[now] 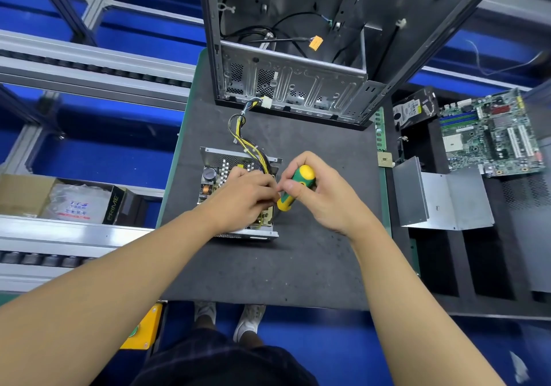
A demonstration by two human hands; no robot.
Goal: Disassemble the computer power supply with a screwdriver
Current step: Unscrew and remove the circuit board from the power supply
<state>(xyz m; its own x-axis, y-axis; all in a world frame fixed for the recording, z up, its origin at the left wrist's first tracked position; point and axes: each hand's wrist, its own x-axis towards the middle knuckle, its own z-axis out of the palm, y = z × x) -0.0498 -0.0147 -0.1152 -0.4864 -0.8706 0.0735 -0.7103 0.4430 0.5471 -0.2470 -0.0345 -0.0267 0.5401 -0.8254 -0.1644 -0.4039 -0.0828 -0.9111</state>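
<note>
We find the power supply [222, 166] lying on the dark mat [268, 266] near the middle of the bench, its cover off and its board, coil and capacitor showing inside the metal tray. A bundle of yellow and black wires [253, 150] rises from its far side and loops back to a white connector [266, 102] at the foot of the computer case [292, 87], which stands open behind it.

The left hand [244, 197] rests over the right part of the power supply, its fingers bent down toward the tray's right edge; we cannot tell whether they pinch anything there, since the knuckles hide the tips. The right hand [322, 194] grips the green and yellow handle of the screwdriver [298, 185], thumb and fingers wrapped round it, the handle tilted so that its lower end points down at the right side of the supply. The shaft and tip are hidden behind the left hand's fingers.

To the right of the mat, a memory stick [380, 129] and a small square chip [384, 159] lie along the green edge. Beyond them a black tray holds a hard drive [408, 111], a green motherboard [492, 135] and a folded grey metal cover [447, 200]. On the left, a cardboard box [24, 194], a plastic bag [74, 203] and a black carton [114, 206] sit on the roller rails.
</note>
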